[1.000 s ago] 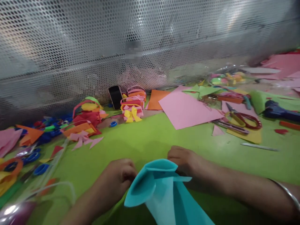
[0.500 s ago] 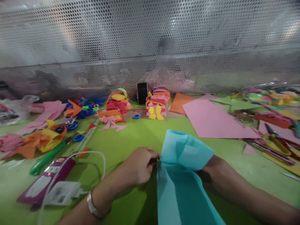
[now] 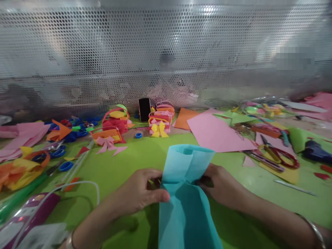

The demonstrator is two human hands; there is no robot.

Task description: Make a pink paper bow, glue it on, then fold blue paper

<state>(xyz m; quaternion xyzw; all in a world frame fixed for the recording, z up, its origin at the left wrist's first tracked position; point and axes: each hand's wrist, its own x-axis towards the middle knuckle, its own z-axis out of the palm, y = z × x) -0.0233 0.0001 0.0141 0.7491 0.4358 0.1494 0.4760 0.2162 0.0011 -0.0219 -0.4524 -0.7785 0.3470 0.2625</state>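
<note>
A folded sheet of turquoise paper (image 3: 192,214) stands in front of me, shaped like an open bag. Its upper end is folded over into a flat band, and its lower end runs out of view. My left hand (image 3: 141,190) grips its left edge below the band, thumb in front and fingertips partly hidden behind the paper. On the other side, my right hand (image 3: 220,183) holds the right edge, its fingertips hidden behind the paper. Beyond it stand small paper baskets, among them a pink one with a yellow bow (image 3: 159,130) and an orange one with a pink bow (image 3: 107,144).
A phone (image 3: 144,110) leans by the perforated metal panel (image 3: 124,58). To the right lie a pink sheet (image 3: 218,133), red-handled scissors (image 3: 284,157) and a white stick (image 3: 295,187). At left are a purple power strip (image 3: 43,212), a cable, tape rings (image 3: 66,166) and paper scraps.
My view has turned to the right. My left thumb has spread away from the fingers onto the paper's edge. The turquoise paper's top band now faces me more squarely, and more of my right hand shows.
</note>
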